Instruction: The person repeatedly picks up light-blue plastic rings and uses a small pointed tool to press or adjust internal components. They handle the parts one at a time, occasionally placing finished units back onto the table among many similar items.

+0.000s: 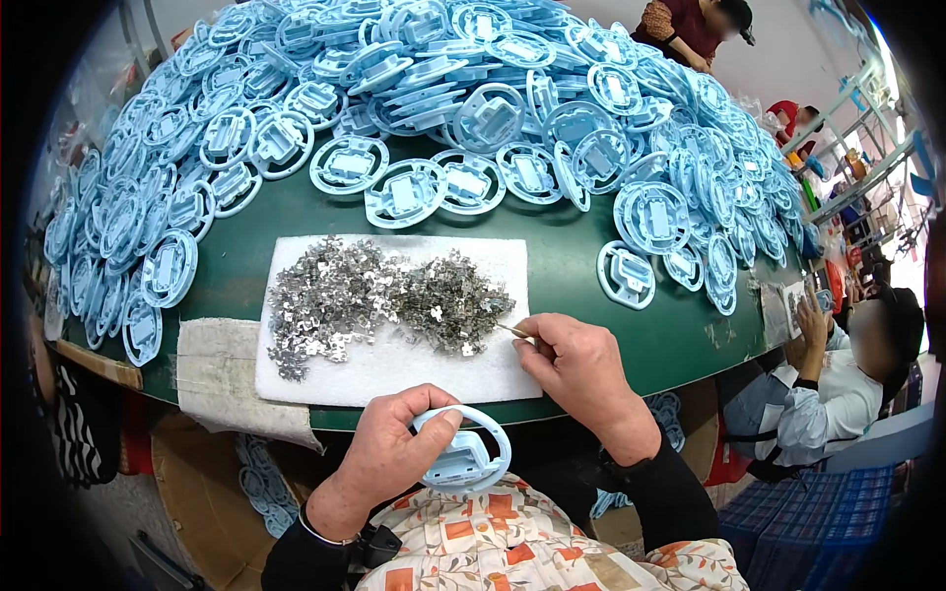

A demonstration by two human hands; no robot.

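Observation:
A light-blue round plastic ring part [469, 456], with a box-shaped housing in its middle, is gripped at its rim by my left hand [399, 438]. It is tilted just past the table's near edge, above my patterned apron. My right hand [576, 369] pinches a thin, pointed tool [512, 331], most of which my fingers hide. The tool's tip reaches the right side of a pile of small silvery metal clips [448, 300]. A second heap of the same clips [330, 295] lies to its left. Both heaps rest on a white foam sheet [503, 369].
A huge mound of light-blue ring parts [424, 79] fills the far side of the green table [572, 266]. A folded cloth [232, 379] hangs over the near left edge. Another person [828, 384] sits at the right; more people are beyond. Cardboard boxes [212, 488] stand below.

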